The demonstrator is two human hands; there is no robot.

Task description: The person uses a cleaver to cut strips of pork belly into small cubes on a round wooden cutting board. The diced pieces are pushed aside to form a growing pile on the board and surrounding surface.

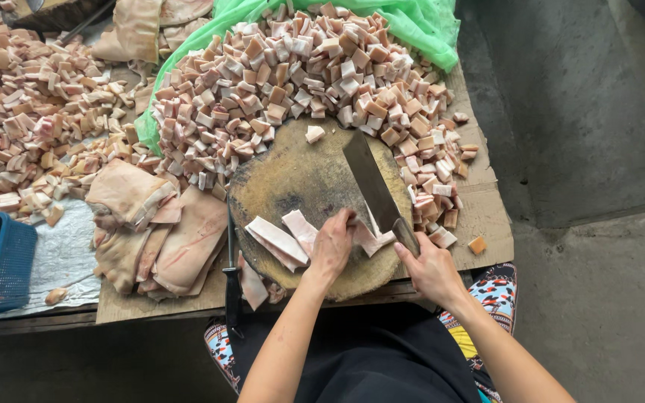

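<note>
Pork strip [371,240]: pale, pink-edged | left hand [331,246] presses it | right hand [432,270] grip clasps cleaver [373,185]

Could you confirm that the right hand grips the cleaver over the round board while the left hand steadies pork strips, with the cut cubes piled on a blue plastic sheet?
Not quite: the head view shows the sheet under the cubes is green, not blue. The rest holds: the right hand grips the cleaver over the round board, and the left hand steadies pork strips.
</note>
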